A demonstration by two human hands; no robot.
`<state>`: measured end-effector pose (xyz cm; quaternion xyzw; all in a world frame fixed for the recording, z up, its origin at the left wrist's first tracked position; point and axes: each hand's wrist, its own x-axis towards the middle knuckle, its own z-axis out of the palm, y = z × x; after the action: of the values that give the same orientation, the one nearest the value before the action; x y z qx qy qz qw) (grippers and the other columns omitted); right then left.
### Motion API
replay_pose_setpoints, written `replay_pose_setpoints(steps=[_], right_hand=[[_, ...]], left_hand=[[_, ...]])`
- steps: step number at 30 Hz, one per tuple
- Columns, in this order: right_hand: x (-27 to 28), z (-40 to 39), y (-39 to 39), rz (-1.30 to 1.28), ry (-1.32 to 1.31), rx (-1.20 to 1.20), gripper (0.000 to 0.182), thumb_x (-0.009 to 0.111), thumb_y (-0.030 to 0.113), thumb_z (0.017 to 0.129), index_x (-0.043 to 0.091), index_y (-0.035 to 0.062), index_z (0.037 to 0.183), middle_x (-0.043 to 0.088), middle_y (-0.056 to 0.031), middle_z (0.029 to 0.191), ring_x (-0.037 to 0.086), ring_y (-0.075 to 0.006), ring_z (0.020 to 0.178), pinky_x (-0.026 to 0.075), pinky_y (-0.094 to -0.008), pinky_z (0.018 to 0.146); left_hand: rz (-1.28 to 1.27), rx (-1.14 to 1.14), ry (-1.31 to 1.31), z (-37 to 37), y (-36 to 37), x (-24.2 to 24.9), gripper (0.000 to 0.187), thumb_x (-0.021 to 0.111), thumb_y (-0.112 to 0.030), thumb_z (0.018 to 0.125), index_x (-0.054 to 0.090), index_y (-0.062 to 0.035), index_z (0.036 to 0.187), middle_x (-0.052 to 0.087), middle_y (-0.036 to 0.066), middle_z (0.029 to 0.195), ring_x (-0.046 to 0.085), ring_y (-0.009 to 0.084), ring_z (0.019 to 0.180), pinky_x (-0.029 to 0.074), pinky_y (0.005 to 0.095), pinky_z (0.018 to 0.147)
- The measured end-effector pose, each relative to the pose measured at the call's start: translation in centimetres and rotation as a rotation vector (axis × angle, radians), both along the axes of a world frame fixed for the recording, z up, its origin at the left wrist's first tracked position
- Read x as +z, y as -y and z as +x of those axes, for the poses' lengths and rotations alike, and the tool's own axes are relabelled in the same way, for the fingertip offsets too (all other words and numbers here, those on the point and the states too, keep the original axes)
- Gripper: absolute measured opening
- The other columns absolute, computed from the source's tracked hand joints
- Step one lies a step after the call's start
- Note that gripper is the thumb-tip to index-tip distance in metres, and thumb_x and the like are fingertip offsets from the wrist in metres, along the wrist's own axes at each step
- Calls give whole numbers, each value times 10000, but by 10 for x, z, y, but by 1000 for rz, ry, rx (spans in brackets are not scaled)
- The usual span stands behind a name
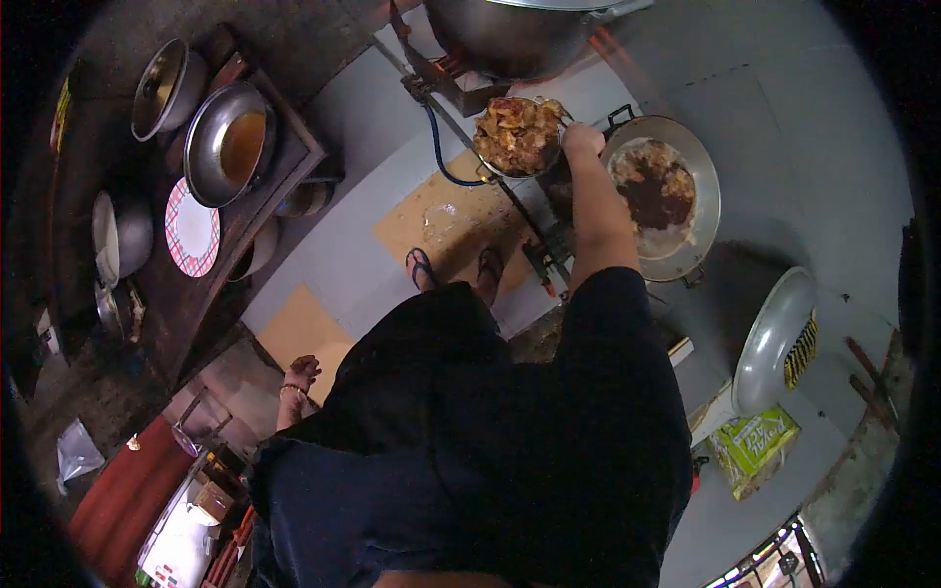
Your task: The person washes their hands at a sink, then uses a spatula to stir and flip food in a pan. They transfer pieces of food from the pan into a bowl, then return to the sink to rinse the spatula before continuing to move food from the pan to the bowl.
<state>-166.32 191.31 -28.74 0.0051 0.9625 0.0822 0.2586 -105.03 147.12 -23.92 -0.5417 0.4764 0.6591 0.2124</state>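
Note:
My right hand (585, 140) is closed around the handle of a strainer heaped with browned fried pieces of food (518, 137). The strainer hangs to the left of a wide two-handled frying pan (708, 186), in which dark oil (655, 196) is foaming with some pieces at its edges. Out to the left, my left hand (302, 372), with a bracelet at the wrist, hangs in the air with its fingers loosely bent. It holds nothing that I can make out.
A large dark pot (510, 44) stands at the top. On the wooden table (221, 245) at left are a steel bowl (201, 147), a checked-rim plate (193, 227) and pots. A blue hose (437, 147) runs near my feet. A big lid (774, 343) and green bag (753, 441) are at right.

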Motion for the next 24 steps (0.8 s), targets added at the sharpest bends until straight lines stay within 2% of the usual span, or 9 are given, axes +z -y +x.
replay_pose_setpoints(steps=[3, 8, 11, 14, 17, 20, 22, 23, 24], right_hand=[[4, 3, -4, -19, -23, -13, 228, 458, 199, 780, 587, 156, 964, 545, -27, 1046, 528, -211, 954, 470, -341, 645], [10, 14, -12, -102, -72, -42, 242, 424, 184, 775, 590, 91, 925, 565, -97, 984, 550, -252, 904, 460, -354, 697], [21, 32, -23, -193, -212, -139, 229, 424, 177, 766, 595, 62, 864, 569, -156, 936, 549, -292, 882, 448, -380, 722], [57, 64, -45, -277, -333, -324, 230, 453, 213, 759, 582, 41, 841, 567, -181, 911, 541, -325, 873, 439, -404, 724], [91, 105, -84, -311, -381, -485, 285, 467, 231, 751, 524, 6, 914, 580, -159, 893, 570, -333, 785, 450, -406, 690], [45, 115, -153, -370, -381, -756, 298, 503, 282, 737, 554, -1, 817, 577, -189, 847, 544, -358, 836, 436, -401, 697], [1, 117, -199, -460, -147, -792, 264, 513, 289, 747, 553, 29, 779, 577, -140, 683, 574, -306, 623, 449, -398, 591], [-6, 119, -205, -459, -146, -793, 264, 513, 289, 747, 553, 29, 779, 577, -140, 683, 574, -306, 623, 449, -398, 591], [-12, 121, -210, -576, -94, -984, 250, 520, 288, 752, 549, 40, 749, 539, -103, 607, 529, -258, 522, 427, -392, 522]], left_hand=[[-27, -78, 83, 2, 3, -12, 208, 562, -139, 731, 520, -84, 927, 558, 29, 814, 561, 160, 674, 380, 240, 509], [-71, -96, -233, -14, -22, 26, 193, 549, -128, 734, 516, -86, 919, 562, 40, 822, 568, 184, 694, 383, 261, 509], [-123, -132, -56, -11, -8, 6, 188, 545, -134, 739, 511, -96, 920, 562, 38, 818, 565, 182, 686, 382, 259, 509], [-74, -181, -386, 2, 2, -7, 175, 548, -155, 746, 511, -108, 911, 562, 33, 811, 561, 174, 675, 379, 258, 506], [101, -200, -275, 8, 36, -54, 129, 538, -167, 756, 524, -113, 872, 561, 28, 800, 557, 165, 658, 375, 261, 505], [-15, -227, -198, -20, 18, -32, 99, 519, -148, 759, 529, -117, 853, 557, 23, 790, 555, 164, 649, 371, 262, 505], [-135, -244, -114, -48, -5, -3, 80, 500, -130, 762, 535, -121, 834, 553, 18, 779, 552, 164, 640, 366, 263, 506], [-196, -250, -72, -54, -11, 1, 76, 490, -120, 764, 537, -123, 824, 551, 15, 774, 551, 163, 635, 363, 264, 506], [-197, -250, -70, -52, -7, -5, 76, 490, -120, 764, 537, -123, 824, 551, 15, 774, 551, 163, 635, 363, 264, 506]])
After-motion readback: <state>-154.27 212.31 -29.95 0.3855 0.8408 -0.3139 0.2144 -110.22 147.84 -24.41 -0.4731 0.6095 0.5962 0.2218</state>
